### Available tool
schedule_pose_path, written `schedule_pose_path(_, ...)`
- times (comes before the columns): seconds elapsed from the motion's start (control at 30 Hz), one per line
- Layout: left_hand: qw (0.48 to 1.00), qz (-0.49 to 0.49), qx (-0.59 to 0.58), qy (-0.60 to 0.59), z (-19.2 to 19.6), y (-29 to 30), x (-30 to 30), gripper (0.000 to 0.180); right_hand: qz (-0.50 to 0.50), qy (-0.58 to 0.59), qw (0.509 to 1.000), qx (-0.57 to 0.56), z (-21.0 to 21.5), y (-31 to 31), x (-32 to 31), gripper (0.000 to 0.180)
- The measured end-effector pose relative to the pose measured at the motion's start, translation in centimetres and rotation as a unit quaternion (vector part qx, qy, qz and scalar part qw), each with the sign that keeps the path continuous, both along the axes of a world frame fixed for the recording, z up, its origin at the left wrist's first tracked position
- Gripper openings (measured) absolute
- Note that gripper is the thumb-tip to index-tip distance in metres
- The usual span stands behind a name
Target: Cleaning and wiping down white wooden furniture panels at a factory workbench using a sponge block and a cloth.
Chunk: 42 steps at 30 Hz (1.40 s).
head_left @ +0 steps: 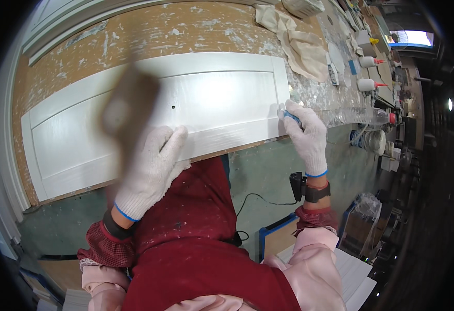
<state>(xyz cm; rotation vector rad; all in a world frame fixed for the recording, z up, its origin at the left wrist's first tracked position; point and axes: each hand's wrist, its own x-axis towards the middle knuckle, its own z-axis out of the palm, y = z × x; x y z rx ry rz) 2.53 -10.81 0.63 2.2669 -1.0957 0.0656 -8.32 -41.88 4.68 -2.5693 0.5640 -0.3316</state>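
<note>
A white rectangular panel with a raised frame (222,98) lies across the upper left and centre of the frame, on a brown, paint-spattered workbench (206,23). The left hand, in a white knitted glove with a blue cuff edge (148,173), rests at the panel's near long edge, left of centre; two of its fingers extend onto the white surface with a narrow gap between them, and the thumb side lies toward the near edge. (A blurred brown object (131,106) hides part of this hand, so the remaining fingers cannot be told.) The right hand, similarly gloved (308,136), is at the panel's right end, right of centre; its fingers curl closed, pinching a small blue block (292,118) at the panel's edge. A crumpled beige cloth (302,49) lies on the bench at upper right, above a clear plastic bottle with a red cap (363,116).
</note>
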Motion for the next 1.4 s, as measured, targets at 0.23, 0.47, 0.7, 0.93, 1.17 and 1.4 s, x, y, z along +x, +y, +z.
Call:
schedule_pose_path(0.23,1.000,-0.006,0.002,-0.006,-0.1,0.0,0.1,0.065,-0.010,0.037,0.999,-0.006,-0.1,0.2,0.4,0.035)
schedule_pose_path(0.47,1.000,-0.008,0.000,0.000,0.0,0.0,0.0,0.065,-0.007,0.011,1.000,0.007,0.8,0.4,0.3,0.032)
schedule_pose_path(0.7,1.000,-0.009,-0.019,-0.014,-0.3,0.1,0.0,0.065,-0.010,0.066,0.998,0.022,0.7,0.4,0.2,0.031)
schedule_pose_path(0.93,1.000,-0.015,-0.017,0.001,0.0,0.0,0.1,0.066,-0.011,0.066,0.998,0.014,1.3,0.1,0.5,0.032)
schedule_pose_path(1.17,0.999,-0.020,0.004,0.028,0.3,0.0,0.0,0.067,-0.135,-0.045,0.972,0.185,1.1,-1.0,-2.3,0.033)
schedule_pose_path(1.4,0.997,0.012,0.061,0.036,-1.0,1.7,-0.8,0.069,-0.183,-0.132,0.920,0.321,-0.7,-1.5,-4.8,0.038)
